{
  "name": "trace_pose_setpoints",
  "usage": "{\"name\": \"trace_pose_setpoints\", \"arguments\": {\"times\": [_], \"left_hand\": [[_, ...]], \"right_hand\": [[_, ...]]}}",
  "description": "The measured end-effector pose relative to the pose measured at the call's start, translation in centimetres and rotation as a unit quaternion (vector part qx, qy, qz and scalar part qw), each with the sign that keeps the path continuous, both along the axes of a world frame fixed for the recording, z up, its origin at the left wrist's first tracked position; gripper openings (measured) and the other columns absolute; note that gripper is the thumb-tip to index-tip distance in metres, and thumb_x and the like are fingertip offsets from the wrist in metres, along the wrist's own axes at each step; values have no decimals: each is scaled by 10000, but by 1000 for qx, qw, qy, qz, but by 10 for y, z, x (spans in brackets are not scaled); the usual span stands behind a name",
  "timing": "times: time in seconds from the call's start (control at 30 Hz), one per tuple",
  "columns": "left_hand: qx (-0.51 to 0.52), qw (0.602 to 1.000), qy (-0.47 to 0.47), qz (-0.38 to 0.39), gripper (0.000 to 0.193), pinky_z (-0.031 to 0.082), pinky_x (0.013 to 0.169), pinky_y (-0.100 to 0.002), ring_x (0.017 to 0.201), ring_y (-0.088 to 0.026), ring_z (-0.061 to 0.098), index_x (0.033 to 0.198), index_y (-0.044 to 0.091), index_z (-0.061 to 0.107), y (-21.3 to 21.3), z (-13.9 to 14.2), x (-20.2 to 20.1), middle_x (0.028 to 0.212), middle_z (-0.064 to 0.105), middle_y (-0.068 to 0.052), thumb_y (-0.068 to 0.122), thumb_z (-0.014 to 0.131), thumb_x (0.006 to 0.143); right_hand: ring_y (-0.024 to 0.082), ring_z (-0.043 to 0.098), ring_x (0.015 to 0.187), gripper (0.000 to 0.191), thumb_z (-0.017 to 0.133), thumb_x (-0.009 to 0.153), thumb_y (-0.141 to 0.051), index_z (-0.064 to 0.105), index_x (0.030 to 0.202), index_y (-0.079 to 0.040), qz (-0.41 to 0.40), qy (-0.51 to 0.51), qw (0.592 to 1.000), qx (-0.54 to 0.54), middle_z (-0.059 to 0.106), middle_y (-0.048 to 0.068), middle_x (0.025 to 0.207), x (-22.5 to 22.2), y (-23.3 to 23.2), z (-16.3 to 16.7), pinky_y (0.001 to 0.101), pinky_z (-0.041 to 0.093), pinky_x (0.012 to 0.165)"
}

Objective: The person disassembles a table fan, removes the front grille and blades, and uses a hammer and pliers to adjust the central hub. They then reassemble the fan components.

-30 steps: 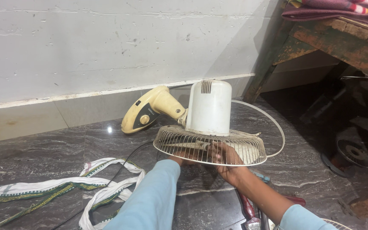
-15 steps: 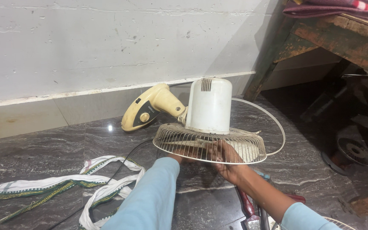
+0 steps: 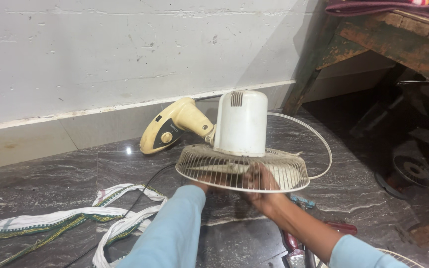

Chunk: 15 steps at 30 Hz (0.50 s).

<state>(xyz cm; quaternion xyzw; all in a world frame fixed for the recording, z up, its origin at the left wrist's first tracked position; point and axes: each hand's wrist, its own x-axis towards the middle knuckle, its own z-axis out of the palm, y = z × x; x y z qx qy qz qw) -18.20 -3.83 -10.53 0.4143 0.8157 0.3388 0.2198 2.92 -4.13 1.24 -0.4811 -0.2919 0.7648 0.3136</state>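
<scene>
1. Bottom centre: left hand (image 3: 203,185) comes in on a light-blue sleeve and goes under the near rim of the fan grille (image 3: 242,167). Fingers are hidden by the wires, so I cannot tell its grip.
2. Bottom right of centre: right hand (image 3: 257,184) has fingers curled up over the grille's near edge, grasping the rim.
3. Floor by the right forearm: red-handled tools (image 3: 341,227) and a small blue-tipped one (image 3: 302,201), lying loose.
4. Lower left: white cloth strap with green edging (image 3: 70,218), slack on the dark marble floor (image 3: 50,188). A black cord (image 3: 140,196) crosses it toward the fan.
5. Centre: fan sits face-down, grille flat to the floor, white motor housing (image 3: 240,123) standing up out of it. A loose white wire ring (image 3: 319,144) loops behind to the right.
6. Step, my read: steadying or turning the grille with both hands, likely hunting for its fastening.
7. Next move calls for a firm two-point hold so the top-heavy housing doesn't tip.
8. Behind, upper centre-left: cream-yellow drill (image 3: 172,131) touching the housing, against the white wall (image 3: 100,54).
9. Upper right: worn wooden bench (image 3: 388,37).
</scene>
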Motion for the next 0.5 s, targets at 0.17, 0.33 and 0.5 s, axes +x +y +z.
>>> {"name": "trace_pose_setpoints", "arguments": {"times": [0.17, 0.33, 0.5], "left_hand": [[-62, 987, 10, -148, 508, 477, 899, -458, 1060, -304, 606, 1123, 205, 763, 11, 44, 6, 1209, 666, -96, 542, 791, 744], [-136, 968, 21, -212, 473, 507, 856, -455, 1001, -305, 647, 1071, 196, 803, 20, 89, 22, 1155, 705, -100, 532, 798, 738], [-190, 946, -43, -258, 442, 537, 813, -453, 941, -306, 688, 1018, 188, 843, 17, 127, 33, 1101, 745, -104, 523, 805, 733]], "right_hand": [[75, 480, 420, 187, 531, 1046, -231, 516, 938, -78, 78, 137, 987, 19, 524, 10, 622, 2, 15, 31, 189, 402, 320], [142, 623, 536, 88, 496, 1004, -35, 561, 970, 13, 303, 22, 952, 34, 627, 117, 703, 27, 15, 52, 209, 516, 444], [248, 710, 594, 176, 512, 995, -88, 559, 941, 73, 500, -307, 796, 150, 697, 234, 804, 52, -2, 29, 300, 606, 478]]}}
